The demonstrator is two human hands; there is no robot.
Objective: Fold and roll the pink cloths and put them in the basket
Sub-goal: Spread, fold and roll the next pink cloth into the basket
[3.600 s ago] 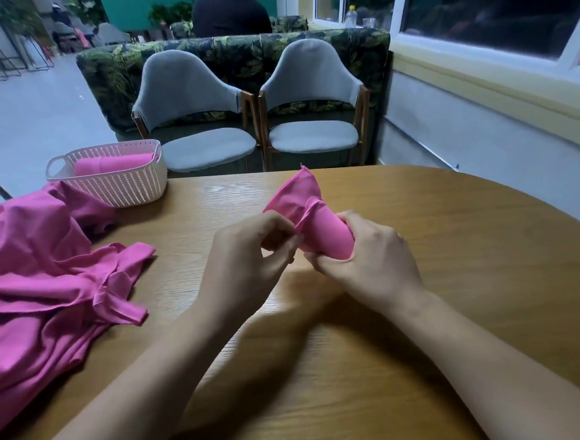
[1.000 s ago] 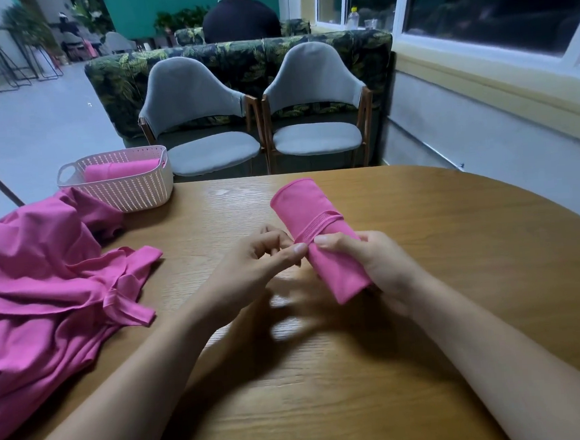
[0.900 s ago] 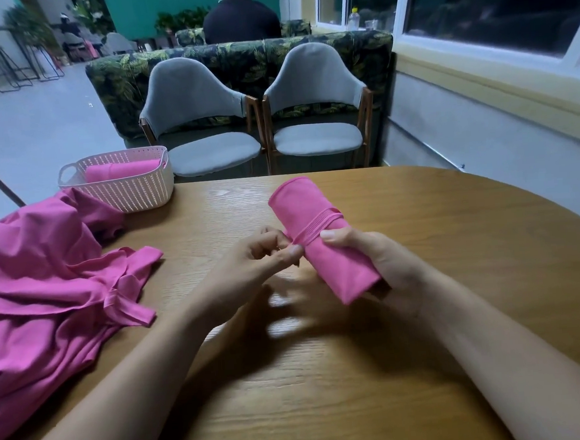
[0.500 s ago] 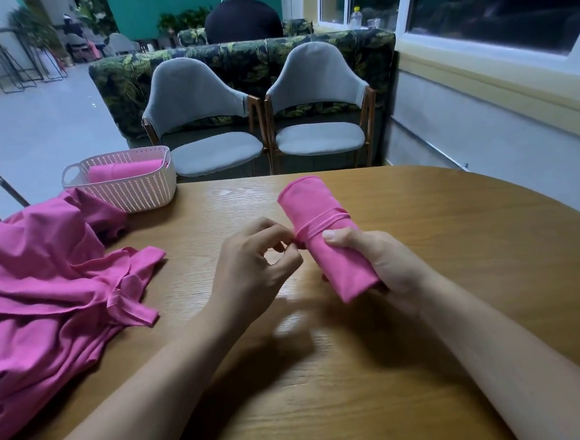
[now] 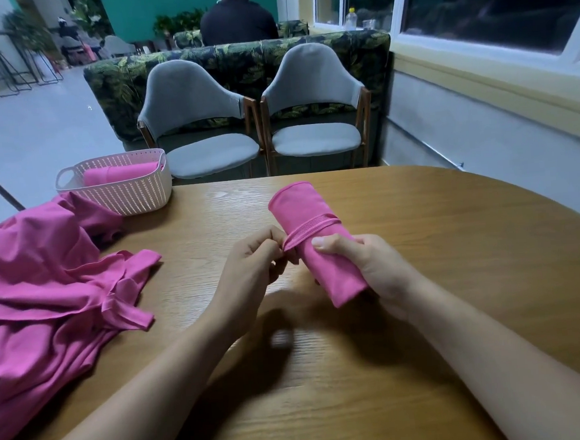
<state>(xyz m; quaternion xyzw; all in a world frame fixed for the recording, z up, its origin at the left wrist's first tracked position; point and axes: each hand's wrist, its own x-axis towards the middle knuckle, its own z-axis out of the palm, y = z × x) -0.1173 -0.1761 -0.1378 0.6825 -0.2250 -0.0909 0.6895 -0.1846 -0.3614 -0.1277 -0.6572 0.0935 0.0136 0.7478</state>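
A rolled pink cloth (image 5: 312,244) is held above the middle of the wooden table (image 5: 420,245), tilted with its open end pointing away. My right hand (image 5: 371,269) grips the lower half of the roll, thumb across the top. My left hand (image 5: 254,267) pinches the hem band that wraps round the roll's middle. A pile of loose pink cloths (image 5: 43,295) lies on the table's left side. The pale lattice basket (image 5: 122,197) stands at the far left edge with one rolled pink cloth (image 5: 120,173) inside.
Two grey chairs (image 5: 206,122) stand beyond the table's far edge, backed by a leaf-patterned bench. A person sits behind it with their back turned. A wall with windows runs along the right.
The cloth went from a loose bunch between both hands to a tight roll. In the last second my left hand moved back onto the hem band and pinched it.
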